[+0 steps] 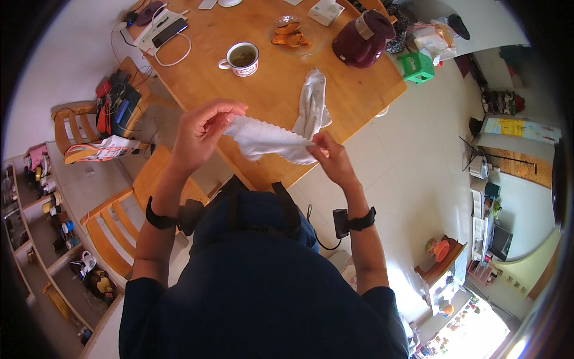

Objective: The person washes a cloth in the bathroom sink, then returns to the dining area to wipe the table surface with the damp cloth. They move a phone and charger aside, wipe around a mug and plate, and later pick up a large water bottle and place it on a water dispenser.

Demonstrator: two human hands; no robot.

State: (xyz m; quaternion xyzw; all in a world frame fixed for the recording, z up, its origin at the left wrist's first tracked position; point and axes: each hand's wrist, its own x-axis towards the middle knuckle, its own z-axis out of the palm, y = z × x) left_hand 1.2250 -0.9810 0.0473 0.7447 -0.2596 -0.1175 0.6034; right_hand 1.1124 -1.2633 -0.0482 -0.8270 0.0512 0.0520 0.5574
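Observation:
Stretched between my two hands is a white cloth piece with a scalloped edge, seemingly a sock [272, 140]. My left hand [202, 130] pinches one end between thumb and fingers. At the other end, the fingertips of my right hand [331, 155] grip the edge. Behind it, a second white sock [312, 101] lies lengthwise on the wooden table [269, 94], its lower part partly hidden by the held one. The held sock hangs over the near corner of the table.
An enamel mug [242, 59] of liquid stands beyond my hands. Farther back are a clear plate [316, 46] of orange-brown food, a maroon thermos jug [363, 39] and a phone [169, 32] on a power strip. A wooden chair [112, 220] is at left, a green stool [417, 67] at right.

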